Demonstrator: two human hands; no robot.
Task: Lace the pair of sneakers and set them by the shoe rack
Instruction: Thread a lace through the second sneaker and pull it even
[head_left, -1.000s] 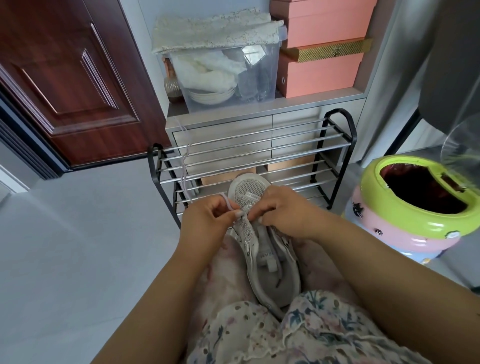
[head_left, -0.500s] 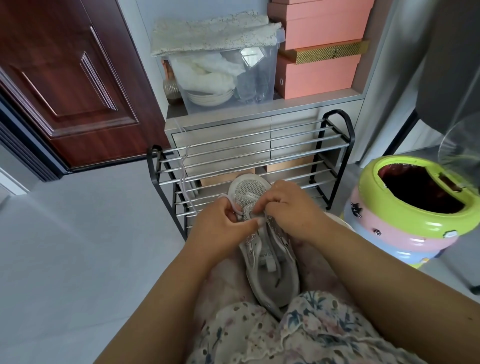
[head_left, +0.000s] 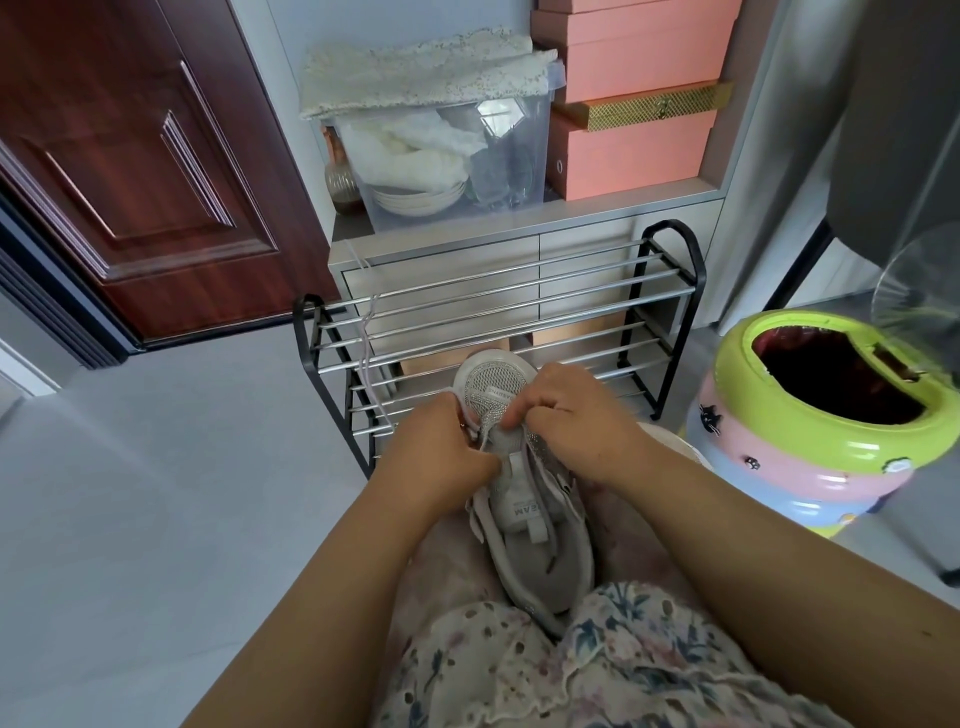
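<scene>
Both hands, left hand (head_left: 441, 457) and right hand (head_left: 571, 415), pinch lace (head_left: 370, 353) at a sneaker (head_left: 519, 499) on the lap.

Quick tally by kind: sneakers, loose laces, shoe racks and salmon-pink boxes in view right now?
Sneakers: 1 clear, the sneaker on the lap; a pale edge behind the right wrist is unidentifiable.
Loose laces: 1, lace draped on the rack.
Shoe racks: 1, shoe rack.
Pink boxes: 3, pink boxes.
Total: 6
</scene>
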